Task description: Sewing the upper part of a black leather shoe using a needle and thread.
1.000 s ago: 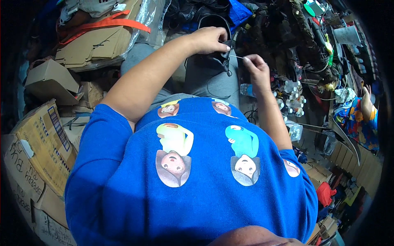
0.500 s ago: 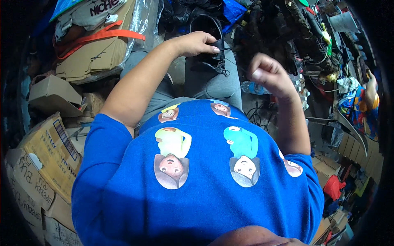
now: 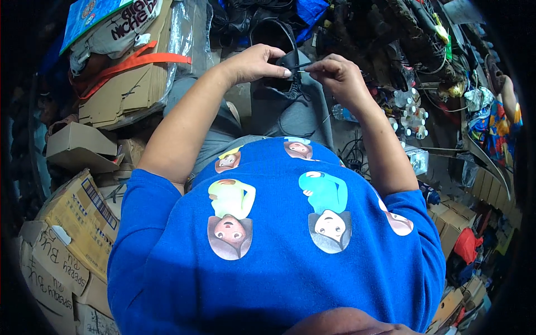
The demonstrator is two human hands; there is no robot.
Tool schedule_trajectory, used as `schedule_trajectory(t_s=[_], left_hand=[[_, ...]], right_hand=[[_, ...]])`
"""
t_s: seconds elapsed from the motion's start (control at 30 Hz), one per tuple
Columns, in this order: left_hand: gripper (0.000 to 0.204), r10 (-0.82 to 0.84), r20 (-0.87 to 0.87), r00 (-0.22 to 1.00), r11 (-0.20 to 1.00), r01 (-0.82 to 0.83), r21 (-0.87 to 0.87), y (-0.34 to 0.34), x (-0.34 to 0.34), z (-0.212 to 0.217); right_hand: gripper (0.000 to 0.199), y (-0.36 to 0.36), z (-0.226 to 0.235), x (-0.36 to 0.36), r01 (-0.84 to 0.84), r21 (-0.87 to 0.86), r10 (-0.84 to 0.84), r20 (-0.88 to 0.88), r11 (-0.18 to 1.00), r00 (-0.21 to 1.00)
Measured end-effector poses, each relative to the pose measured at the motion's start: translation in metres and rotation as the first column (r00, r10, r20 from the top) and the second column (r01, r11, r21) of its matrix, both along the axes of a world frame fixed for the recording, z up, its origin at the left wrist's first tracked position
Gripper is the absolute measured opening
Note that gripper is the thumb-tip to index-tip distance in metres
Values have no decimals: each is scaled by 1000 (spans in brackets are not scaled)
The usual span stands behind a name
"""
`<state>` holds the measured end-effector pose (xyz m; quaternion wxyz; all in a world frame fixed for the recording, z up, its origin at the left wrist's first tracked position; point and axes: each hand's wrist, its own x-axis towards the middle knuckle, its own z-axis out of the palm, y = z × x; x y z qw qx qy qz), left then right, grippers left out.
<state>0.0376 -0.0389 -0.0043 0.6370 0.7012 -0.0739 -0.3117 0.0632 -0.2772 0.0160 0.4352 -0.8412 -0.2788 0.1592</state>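
Observation:
A black shoe (image 3: 290, 89) rests over my grey-trousered thigh (image 3: 265, 114), its opening turned up. My left hand (image 3: 258, 63) is closed on the shoe's edge, thumb and fingers pinching the dark upper. Close by on the right, my right hand (image 3: 338, 77) pinches a thin, pale, needle-like piece (image 3: 302, 71) whose tip points at the shoe near my left thumb. Dark thread (image 3: 301, 99) hangs in loops from the shoe's side onto the trousers. What lies under my left fingers is hidden.
Flattened cardboard (image 3: 114, 100) with an orange strap (image 3: 131, 67) is stacked at the left, above an open carton (image 3: 81, 146). Clear plastic bottles (image 3: 413, 120) stand at the right. Black items and a blue bag (image 3: 310, 19) lie beyond the shoe.
My right hand has come left and away from me, from a raised curled pose beside the shoe to a pinch right at it. My left hand keeps its hold on the shoe.

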Motion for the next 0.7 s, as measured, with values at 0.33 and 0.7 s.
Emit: schedule_trajectory(t_s=[0.33,0.7], left_hand=[[32,-63,117,991,992,50,116,3,0,-1],[31,-487,431,760,652,-12,758,-25,18,33]], right_hand=[[22,4,-1,1,-24,-111,27,20,993,999],[13,-7,-20,14,-45,101,83,-417,994,905]])
